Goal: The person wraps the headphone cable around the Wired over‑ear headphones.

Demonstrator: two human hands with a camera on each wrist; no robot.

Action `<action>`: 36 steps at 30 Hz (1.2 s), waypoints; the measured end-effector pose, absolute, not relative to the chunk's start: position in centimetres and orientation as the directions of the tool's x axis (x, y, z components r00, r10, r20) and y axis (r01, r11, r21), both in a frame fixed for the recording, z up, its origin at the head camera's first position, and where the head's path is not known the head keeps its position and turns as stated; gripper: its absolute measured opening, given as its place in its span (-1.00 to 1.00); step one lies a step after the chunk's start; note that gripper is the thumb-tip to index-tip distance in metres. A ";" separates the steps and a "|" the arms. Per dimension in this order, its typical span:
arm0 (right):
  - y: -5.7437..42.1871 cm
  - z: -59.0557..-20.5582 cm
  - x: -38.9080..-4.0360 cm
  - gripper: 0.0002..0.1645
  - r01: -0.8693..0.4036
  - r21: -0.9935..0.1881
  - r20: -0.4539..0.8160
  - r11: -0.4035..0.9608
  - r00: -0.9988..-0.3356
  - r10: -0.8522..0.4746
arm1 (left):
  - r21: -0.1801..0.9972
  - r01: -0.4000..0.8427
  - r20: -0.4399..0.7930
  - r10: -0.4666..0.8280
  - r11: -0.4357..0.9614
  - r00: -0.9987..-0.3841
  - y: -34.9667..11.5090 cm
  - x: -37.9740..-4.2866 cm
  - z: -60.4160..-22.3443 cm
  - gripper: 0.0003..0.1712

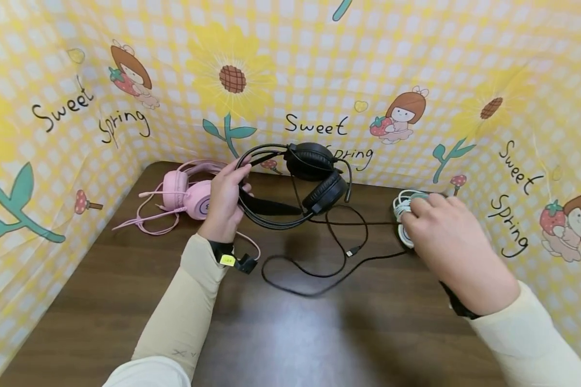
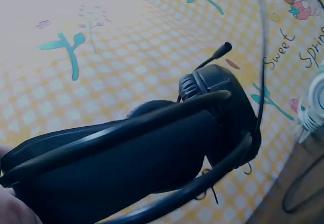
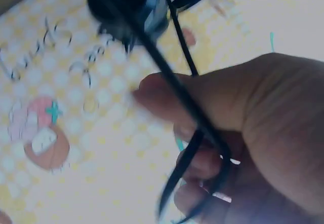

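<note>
Head view: above the brown wooden table, keep the black padded headset steady in your left grip, which is curled round its headband, earcups to that grip's right. Near the partly hidden white rounded item, your right grip, knuckles up, curls its fingers round the thin black cable; best draw slack gently, minding the silver USB plug lying between both grips.
</note>
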State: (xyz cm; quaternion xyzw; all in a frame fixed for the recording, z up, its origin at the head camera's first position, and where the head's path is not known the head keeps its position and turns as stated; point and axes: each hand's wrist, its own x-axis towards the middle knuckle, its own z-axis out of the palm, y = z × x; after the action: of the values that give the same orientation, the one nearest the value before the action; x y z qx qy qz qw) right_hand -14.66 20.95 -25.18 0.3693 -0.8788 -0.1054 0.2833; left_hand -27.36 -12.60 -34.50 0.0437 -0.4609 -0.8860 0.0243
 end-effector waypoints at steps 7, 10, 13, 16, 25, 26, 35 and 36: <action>20.3 -21.4 -15.8 -0.68 -0.660 0.490 0.420 0.570 -0.394 -0.817 | 0.890 -0.078 -0.082 0.009 -0.449 -0.997 -12.7 -27.4 -35.0 -0.53; 19.4 -19.6 -16.5 -0.68 -0.639 0.528 0.465 0.559 -0.334 -0.820 | 0.889 -0.137 -0.120 0.066 -0.438 -0.991 -13.2 -27.5 -35.2 -0.52; 19.3 -18.2 -18.1 -0.77 -0.674 0.462 0.507 0.576 -0.332 -0.796 | 0.885 -0.190 -0.155 0.116 -0.425 -0.981 -14.1 -27.3 -35.3 -0.52; 19.7 -17.4 -20.9 -0.63 -0.766 0.223 0.511 0.603 -0.435 -0.741 | 0.917 -0.199 -0.153 0.158 -0.344 -0.975 -14.6 -26.9 -35.3 -0.52; 19.1 -19.1 -28.9 -0.70 -0.473 -0.783 0.224 0.403 -0.820 -0.527 | 0.912 -0.287 -0.203 0.285 -0.293 -0.937 -14.2 -26.5 -36.6 -0.49; 19.1 -19.5 -29.5 -0.71 -0.436 -0.821 0.203 0.368 -0.826 -0.526 | 0.906 -0.302 -0.212 0.300 -0.295 -0.930 -14.2 -26.5 -36.7 -0.49; 17.1 -21.9 -32.1 -0.62 -0.391 -0.895 0.235 0.214 -0.822 -0.518 | 0.906 -0.340 -0.242 0.348 -0.253 -0.906 -14.4 -26.0 -38.0 -0.50; 16.7 -21.7 -32.0 -0.60 -0.392 -0.895 0.237 0.212 -0.822 -0.517 | 0.913 -0.334 -0.244 0.344 -0.233 -0.907 -14.2 -26.0 -38.2 -0.51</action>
State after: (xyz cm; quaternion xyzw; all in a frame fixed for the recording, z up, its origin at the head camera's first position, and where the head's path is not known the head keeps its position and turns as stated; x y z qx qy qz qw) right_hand -31.99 16.66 -21.74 0.2928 -0.7764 0.5552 -0.0565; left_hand -26.02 -14.22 -38.17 -0.0046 -0.5805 -0.7851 -0.2160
